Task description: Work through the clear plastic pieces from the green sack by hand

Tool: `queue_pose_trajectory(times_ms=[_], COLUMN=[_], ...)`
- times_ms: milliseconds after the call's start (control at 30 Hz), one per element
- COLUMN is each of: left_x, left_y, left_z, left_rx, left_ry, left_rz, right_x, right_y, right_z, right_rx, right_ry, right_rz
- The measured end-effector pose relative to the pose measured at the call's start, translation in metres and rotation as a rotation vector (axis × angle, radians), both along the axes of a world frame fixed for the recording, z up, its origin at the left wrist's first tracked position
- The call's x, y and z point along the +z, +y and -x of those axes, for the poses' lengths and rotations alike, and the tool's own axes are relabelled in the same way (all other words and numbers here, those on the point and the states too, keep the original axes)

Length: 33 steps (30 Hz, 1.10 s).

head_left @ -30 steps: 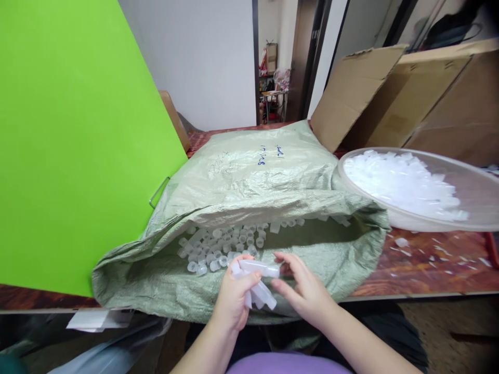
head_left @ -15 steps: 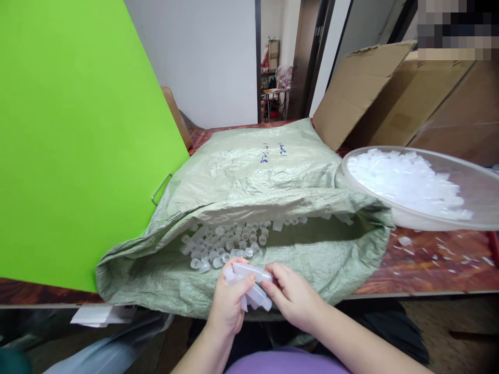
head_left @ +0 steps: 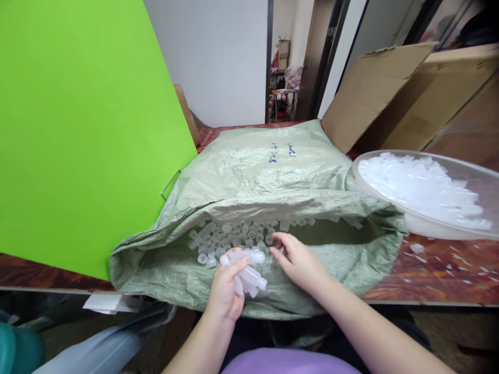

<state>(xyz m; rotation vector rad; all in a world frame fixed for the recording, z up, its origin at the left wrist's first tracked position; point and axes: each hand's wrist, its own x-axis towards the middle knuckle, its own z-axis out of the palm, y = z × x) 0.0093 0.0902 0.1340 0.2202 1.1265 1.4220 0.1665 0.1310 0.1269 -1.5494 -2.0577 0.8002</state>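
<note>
Several translucent white plastic tubes (head_left: 249, 278) are held in my left hand (head_left: 228, 285), its thumb pressed over them, low in front of the sack's mouth. My right hand (head_left: 290, 257) is just to the right, fingers apart and slightly curled, with nothing seen between them. Its fingertips are beside the loose white tubes (head_left: 234, 236) inside the open green woven sack (head_left: 273, 182). The sack lies on its side, mouth towards me, with blue handwriting on top. Part of its inside is in shadow.
A translucent bowl (head_left: 487, 182) heaped with white pieces stands at the right. Behind it are cardboard boxes (head_left: 382, 88). A bright green panel (head_left: 86, 119) rises at the left. White scraps are scattered on the red-brown table (head_left: 432, 275).
My right hand has let go of the tubes at my left hand and moved up towards the loose ones in the sack. The view has shifted slightly left.
</note>
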Motion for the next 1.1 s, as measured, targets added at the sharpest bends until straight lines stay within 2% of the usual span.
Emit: queue_pose_trajectory(times_ms=[100, 167, 267, 367, 500, 567, 633, 733, 833, 900, 1000, 1100], left_x=[0.002, 0.003, 0.004, 0.005, 0.005, 0.006, 0.008, 0.01, 0.011, 0.01, 0.007, 0.004], left_y=[0.0, -0.002, -0.003, -0.003, 0.0, 0.001, 0.001, 0.0, -0.001, -0.002, -0.003, -0.003], left_z=[0.001, 0.002, 0.007, 0.01, 0.005, -0.001, -0.007, -0.012, -0.014, -0.015, -0.014, -0.013], left_rx=[0.007, 0.013, 0.07, 0.125, 0.145, 0.149, 0.153, 0.145, 0.114, 0.099, 0.091, 0.086], left_ry=[-0.03, -0.024, -0.004, -0.011, 0.015, 0.048, 0.089, 0.11, 0.052, 0.017, -0.009, -0.017], left_rz=[0.014, -0.001, -0.032, -0.043, -0.118, -0.174, -0.224, -0.259, -0.197, -0.149, -0.124, -0.107], right_x=[-0.003, -0.006, -0.007, -0.002, 0.009, 0.012, 0.01, 0.003, -0.005, -0.009, -0.012, -0.011], right_y=[0.021, 0.027, 0.023, 0.007, -0.019, -0.03, -0.037, -0.043, -0.046, -0.047, -0.047, -0.044], right_z=[0.004, 0.008, 0.006, -0.003, -0.008, -0.004, 0.0, 0.0, -0.008, -0.014, -0.017, -0.012], right_rx=[0.026, 0.044, 0.048, 0.065, 0.242, 0.273, 0.225, 0.178, 0.304, 0.384, 0.404, 0.378], right_ry=[-0.253, -0.264, -0.257, -0.13, 0.108, 0.169, 0.22, 0.193, 0.107, 0.082, 0.064, 0.076], right_rz=[-0.106, -0.111, -0.116, -0.056, -0.029, -0.096, -0.186, -0.41, -0.693, -0.798, -0.819, -0.719])
